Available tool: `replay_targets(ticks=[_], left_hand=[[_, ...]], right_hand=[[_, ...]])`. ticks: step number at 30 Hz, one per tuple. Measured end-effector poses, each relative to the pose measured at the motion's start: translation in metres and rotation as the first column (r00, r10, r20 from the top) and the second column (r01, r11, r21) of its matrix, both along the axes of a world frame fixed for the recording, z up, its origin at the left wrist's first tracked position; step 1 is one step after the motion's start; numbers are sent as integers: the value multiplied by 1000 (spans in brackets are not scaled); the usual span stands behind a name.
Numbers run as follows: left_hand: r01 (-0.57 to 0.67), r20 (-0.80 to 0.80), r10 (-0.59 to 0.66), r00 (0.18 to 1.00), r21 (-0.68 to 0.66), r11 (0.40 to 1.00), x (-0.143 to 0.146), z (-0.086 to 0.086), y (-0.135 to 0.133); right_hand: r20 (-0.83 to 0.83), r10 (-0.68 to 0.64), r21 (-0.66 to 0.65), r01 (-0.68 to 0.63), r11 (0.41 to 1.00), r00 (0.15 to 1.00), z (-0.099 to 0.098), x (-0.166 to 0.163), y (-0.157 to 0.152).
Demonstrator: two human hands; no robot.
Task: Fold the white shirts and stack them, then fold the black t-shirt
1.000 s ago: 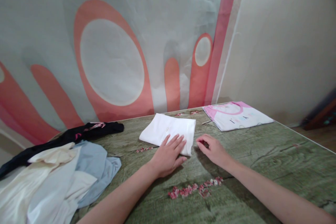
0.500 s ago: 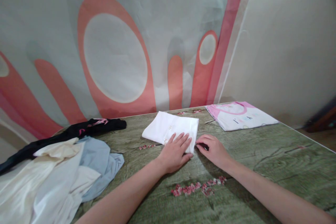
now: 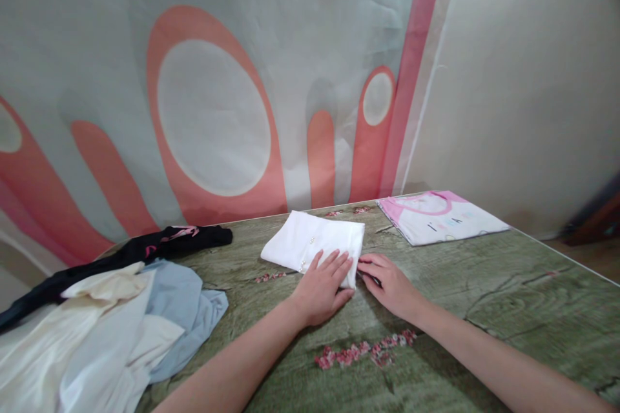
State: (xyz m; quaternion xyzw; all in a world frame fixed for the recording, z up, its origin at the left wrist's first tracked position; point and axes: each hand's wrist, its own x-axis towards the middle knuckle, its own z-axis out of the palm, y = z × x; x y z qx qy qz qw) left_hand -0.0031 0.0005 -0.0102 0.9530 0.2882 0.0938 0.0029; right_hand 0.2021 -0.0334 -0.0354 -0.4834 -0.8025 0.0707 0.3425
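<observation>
A folded white garment (image 3: pixel 285 242) with small pearl-like beads lies on the table in front of me. My left hand (image 3: pixel 323 287) rests flat on its near right part, fingers stretched out and slightly spread. At the garment's right edge is my right hand (image 3: pixel 390 284), its fingers curled and the fingertips brought together against the cloth. What lies between those fingertips is mostly hidden, but the edge of the white garment runs into them.
To the left lies a loose pile of cream-white cloth (image 3: pixel 92 329), light blue cloth (image 3: pixel 181 310) and a black garment (image 3: pixel 194 237) with pink print. At the back right is a folded pink and white shirt (image 3: pixel 445 222). The wood-patterned tabletop (image 3: pixel 484 310) meets a wall behind.
The view has tilted up slightly. My right hand's fingertips have come a little closer to the garment's right edge. My left hand stays flat on the cloth.
</observation>
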Motion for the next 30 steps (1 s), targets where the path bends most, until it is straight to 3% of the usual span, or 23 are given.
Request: replay_targets(ticks=[5, 10, 14, 20, 25, 30], left_hand=[[10, -20, -10, 1000, -26, 1000, -2, 3, 0], [8, -69, -11, 998, -48, 999, 12, 26, 7], [-209, -62, 207, 976, -35, 977, 42, 38, 14], [-458, -88, 451, 888, -97, 884, 68, 25, 11], [-457, -87, 450, 889, -91, 885, 63, 28, 11], [-408, -58, 410, 910, 45, 912, 64, 40, 8]], right_hand=[[33, -18, 0, 18, 1000, 999, 0, 6, 5], [78, -79, -29, 82, 996, 994, -4, 25, 19], [133, -68, -3, 68, 998, 989, -8, 29, 26], [164, -36, 39, 30, 999, 986, -7, 21, 24], [218, -24, 70, 9, 998, 976, -3, 19, 23], [341, -31, 87, 2, 996, 940, 3, 16, 23]])
